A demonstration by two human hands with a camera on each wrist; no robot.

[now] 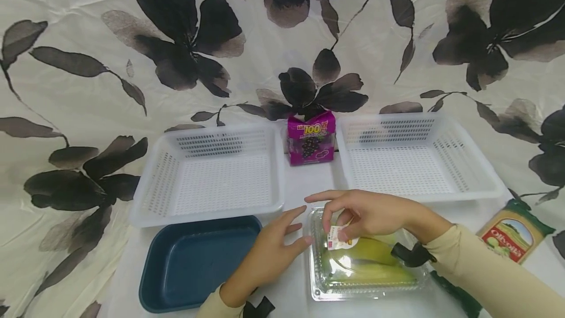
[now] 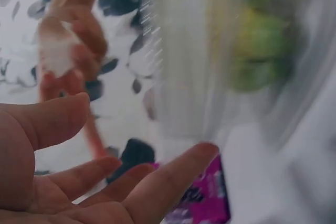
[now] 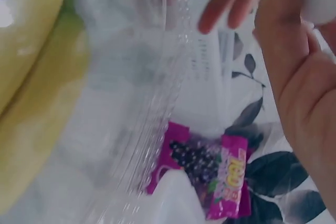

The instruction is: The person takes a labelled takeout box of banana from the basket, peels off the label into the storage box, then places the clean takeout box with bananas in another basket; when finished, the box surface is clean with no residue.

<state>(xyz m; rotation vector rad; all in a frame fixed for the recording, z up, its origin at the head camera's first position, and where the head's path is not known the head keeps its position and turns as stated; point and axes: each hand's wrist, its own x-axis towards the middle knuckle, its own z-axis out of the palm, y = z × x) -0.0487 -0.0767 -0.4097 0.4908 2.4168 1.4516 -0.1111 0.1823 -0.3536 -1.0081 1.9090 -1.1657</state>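
A clear plastic clamshell box holding yellow-green fruit lies on the table in front of me. My right hand reaches over its lid and pinches a small white label stuck on top. My left hand is flat with straight fingers, its fingertips touching the box's left edge. In the left wrist view the left hand is spread beside the blurred box. The right wrist view shows the box wall and the right hand close up.
Two white perforated baskets stand side by side behind the box, with a purple grape-candy bag between them. A dark blue tray sits at front left. A green and yellow packet lies at the right.
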